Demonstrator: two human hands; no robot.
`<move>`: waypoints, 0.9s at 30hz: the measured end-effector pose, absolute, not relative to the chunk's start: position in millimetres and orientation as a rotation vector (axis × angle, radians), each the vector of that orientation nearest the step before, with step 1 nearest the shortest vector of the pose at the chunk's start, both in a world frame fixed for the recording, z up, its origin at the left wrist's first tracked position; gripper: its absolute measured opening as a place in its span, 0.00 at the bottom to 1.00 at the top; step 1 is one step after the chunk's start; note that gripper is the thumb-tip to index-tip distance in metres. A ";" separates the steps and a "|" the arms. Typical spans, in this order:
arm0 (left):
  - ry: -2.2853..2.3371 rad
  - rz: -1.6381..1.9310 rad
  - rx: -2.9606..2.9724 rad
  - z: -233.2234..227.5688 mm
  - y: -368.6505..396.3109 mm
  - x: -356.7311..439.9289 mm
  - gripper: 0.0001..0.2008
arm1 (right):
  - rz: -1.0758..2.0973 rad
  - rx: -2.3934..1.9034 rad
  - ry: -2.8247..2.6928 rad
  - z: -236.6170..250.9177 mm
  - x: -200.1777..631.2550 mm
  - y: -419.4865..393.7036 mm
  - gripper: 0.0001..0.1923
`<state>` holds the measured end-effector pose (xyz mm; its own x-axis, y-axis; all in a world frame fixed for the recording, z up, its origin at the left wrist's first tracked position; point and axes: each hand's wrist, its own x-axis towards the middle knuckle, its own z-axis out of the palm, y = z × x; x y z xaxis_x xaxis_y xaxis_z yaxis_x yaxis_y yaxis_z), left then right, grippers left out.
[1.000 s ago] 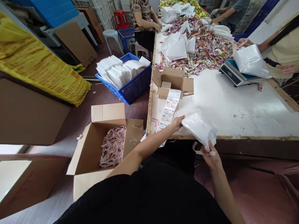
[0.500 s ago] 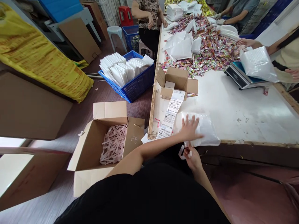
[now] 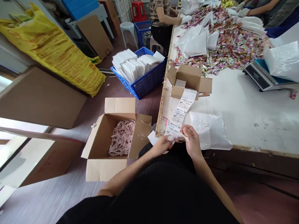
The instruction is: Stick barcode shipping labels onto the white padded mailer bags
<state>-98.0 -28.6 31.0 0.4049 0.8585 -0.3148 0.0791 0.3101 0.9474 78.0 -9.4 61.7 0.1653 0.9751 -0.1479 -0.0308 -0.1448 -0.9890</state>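
Note:
A long strip of printed labels [image 3: 179,113] runs from a small open carton [image 3: 190,74] to the table's near edge. My left hand [image 3: 163,145] is closed on the near end of this strip. Just to the right, my right hand [image 3: 193,141] pinches white label paper; motion blurs the part between the hands. A white padded package in clear plastic [image 3: 210,132] lies flat beside my right hand, slightly over the edge.
On the floor to the left, an open cardboard box [image 3: 96,146] contains pinkish paper strips [image 3: 122,137]. A blue basket [image 3: 146,82] holds white envelopes. Small colourful packets [image 3: 235,43] are heaped across the table, near a scale [image 3: 259,76]. Other people stand around it.
My left hand has left the plastic package and moved left to the label strip's end. My right hand has risen to the strip; the loose white strip it held no longer shows. The view has shifted.

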 end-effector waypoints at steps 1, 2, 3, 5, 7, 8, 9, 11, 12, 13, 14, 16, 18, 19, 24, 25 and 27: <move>1.240 0.693 1.158 27.6 -25.2 -123.8 0.18 | 1.122 -1.493 -1.117 51.2 76.0 -7.4 0.22; 1.493 0.730 1.156 23.0 -21.4 -152.1 0.15 | 1.035 -1.613 -1.230 39.7 75.1 -7.1 0.25; 1.750 0.741 1.140 17.3 -18.0 -181.4 0.13 | 0.950 -1.721 -1.327 27.9 75.0 -7.6 0.29; 2.166 0.641 1.096 3.3 -14.3 -236.8 0.12 | 0.837 -1.866 -1.465 6.2 75.6 -8.9 0.33; 2.314 0.612 1.058 -12.2 -14.5 -279.0 0.13 | 0.802 -1.913 -1.514 -10.3 75.1 -7.9 0.35; 2.347 0.608 1.057 -19.8 -15.0 -293.7 0.14 | 0.817 -1.912 -1.505 -16.0 74.2 -6.4 0.34; 2.378 0.600 1.048 -26.7 -15.1 -304.3 0.15 | 0.850 -1.894 -1.483 -19.8 72.8 -4.7 0.32; 2.479 0.527 0.980 -37.0 -12.6 -315.2 0.15 | 0.936 -1.815 -1.417 -21.2 69.5 -2.5 0.27; 2.546 0.468 0.918 -39.5 -9.6 -316.2 0.19 | 0.968 -1.762 -1.386 -18.5 67.9 -2.9 0.25; 2.606 0.421 0.859 -39.8 -5.7 -314.6 0.25 | 0.983 -1.708 -1.368 -13.5 66.6 -4.6 0.24; 2.644 0.410 0.823 -37.6 -1.1 -310.0 0.31 | 0.988 -1.656 -1.367 -6.6 65.7 -7.6 0.23; 2.592 0.554 0.864 -26.2 8.3 -291.1 0.34 | 0.998 -1.580 -1.397 11.8 65.2 -16.6 0.20; 2.289 0.823 0.992 -7.6 15.5 -258.2 0.22 | 1.007 -1.527 -1.453 32.7 66.5 -26.7 0.16; 2.046 0.920 1.042 2.8 17.7 -237.1 0.18 | 0.997 -1.501 -1.483 42.6 67.5 -31.2 0.14; 1.021 0.797 0.799 39.8 20.5 -125.5 0.31 | 0.850 -1.373 -1.677 71.3 73.5 -41.3 0.08; 0.932 0.757 0.724 41.9 20.8 -109.2 0.29 | 0.819 -1.357 -1.720 72.6 74.7 -41.9 0.08; 0.865 0.718 0.620 40.9 21.9 -86.2 0.22 | 0.730 -1.341 -1.782 73.8 77.1 -43.4 0.08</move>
